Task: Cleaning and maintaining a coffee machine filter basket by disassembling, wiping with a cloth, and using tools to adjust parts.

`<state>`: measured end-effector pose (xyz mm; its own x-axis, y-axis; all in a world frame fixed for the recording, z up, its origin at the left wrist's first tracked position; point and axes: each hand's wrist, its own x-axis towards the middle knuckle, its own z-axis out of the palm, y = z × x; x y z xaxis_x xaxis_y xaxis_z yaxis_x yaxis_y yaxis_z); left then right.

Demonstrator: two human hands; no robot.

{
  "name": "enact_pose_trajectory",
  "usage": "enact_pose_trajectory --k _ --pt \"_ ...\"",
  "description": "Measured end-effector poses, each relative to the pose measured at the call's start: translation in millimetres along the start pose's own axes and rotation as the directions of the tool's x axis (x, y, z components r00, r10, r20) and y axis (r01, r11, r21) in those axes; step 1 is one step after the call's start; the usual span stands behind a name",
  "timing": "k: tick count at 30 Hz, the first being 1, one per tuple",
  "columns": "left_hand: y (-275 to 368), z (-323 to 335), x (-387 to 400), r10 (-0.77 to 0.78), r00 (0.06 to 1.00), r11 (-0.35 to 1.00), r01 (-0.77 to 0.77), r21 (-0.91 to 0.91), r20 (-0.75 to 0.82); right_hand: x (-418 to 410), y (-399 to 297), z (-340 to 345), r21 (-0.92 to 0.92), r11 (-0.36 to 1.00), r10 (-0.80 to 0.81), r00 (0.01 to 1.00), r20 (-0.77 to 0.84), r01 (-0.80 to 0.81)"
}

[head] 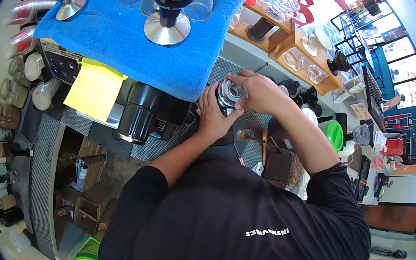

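Note:
Before me is a round device with a clear rim and a ringed metal centre (234, 91), possibly the top of a coffee grinder. My left hand (213, 109) wraps its left side, thumb along the near edge. From the right, my right hand (260, 89) grips the clear rim with bent fingers. The device's lower part is mostly hidden by my hands. Close by on the left stands an espresso machine with a black group head (136, 114). A blue towel (126, 41) covers its top and hangs down near my left fingers.
A tamper with a black knob (169, 8) and clear cups (200, 8) stand on the towel. A yellow cloth (95, 91) drapes over the machine's front. Wooden shelves (288, 43) hold glassware at right. A brush (265, 145) and a dark box (277, 167) lie near my body.

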<state>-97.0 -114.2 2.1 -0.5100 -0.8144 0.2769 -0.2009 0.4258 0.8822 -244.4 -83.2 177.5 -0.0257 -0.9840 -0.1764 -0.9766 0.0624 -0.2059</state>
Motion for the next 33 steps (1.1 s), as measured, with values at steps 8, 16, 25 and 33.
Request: enact_pose_trajectory --k 8,16,25,33 --pt "-3.9 2.1 -1.8 0.027 1.000 1.000 -0.027 0.004 -0.002 2.8 -3.7 -0.7 -0.095 0.995 0.033 0.998 0.051 -0.028" --pt "-2.1 0.4 -3.5 0.005 1.000 1.000 -0.005 -0.014 -0.027 7.9 -11.4 -9.2 -0.092 0.996 0.028 0.993 0.115 -0.018" --pt "12.6 -16.4 2.3 -0.137 0.967 0.962 0.182 -0.204 0.214 19.2 -18.5 -6.5 -0.249 0.960 0.180 0.962 0.203 -0.127" --pt "20.4 -27.6 3.6 -0.209 0.913 0.928 0.298 -0.223 0.350 27.4 -14.0 5.7 -0.292 0.948 0.150 0.986 0.067 -0.125"
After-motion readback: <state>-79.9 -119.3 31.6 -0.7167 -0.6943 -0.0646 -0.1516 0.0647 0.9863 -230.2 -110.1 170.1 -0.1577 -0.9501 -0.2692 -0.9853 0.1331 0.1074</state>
